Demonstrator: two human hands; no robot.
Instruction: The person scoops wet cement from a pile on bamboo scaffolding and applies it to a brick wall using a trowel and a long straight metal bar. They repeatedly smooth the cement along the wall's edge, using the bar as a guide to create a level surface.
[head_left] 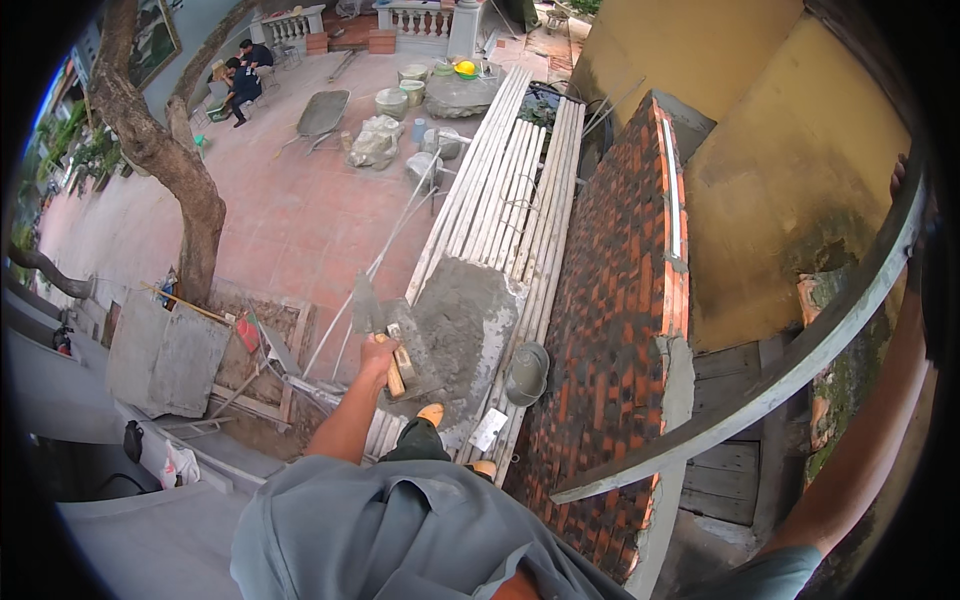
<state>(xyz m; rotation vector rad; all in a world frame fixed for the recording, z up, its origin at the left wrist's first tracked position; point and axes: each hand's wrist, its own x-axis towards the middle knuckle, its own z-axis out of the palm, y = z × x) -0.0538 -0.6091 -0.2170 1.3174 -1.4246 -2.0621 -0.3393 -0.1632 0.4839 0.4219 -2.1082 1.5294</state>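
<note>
My left hand point(378, 360) is closed around a trowel point(366, 306) with a grey, mortar-smeared blade pointing away from me. A light wooden handle point(396, 374) shows beside my fingers; whether it belongs to the trowel or to a second tool, I cannot tell. Below them lies a board point(508, 318) spread with wet grey mortar point(448, 325). At far right, my right hand point(898, 178) grips the upper end of a long grey straightedge point(760, 385), partly lost in the dark rim. Its lower end crosses in front of a brick wall point(610, 300), partly coated with mortar.
Scaffold planks point(500, 200) run away under the board. On them sit a grey-green cap point(527, 374) and a white packet point(488, 429). Below left are a tree point(175, 165), a wheelbarrow point(322, 113), several buckets point(392, 102) and seated people point(242, 85). A yellow wall point(790, 180) rises at right.
</note>
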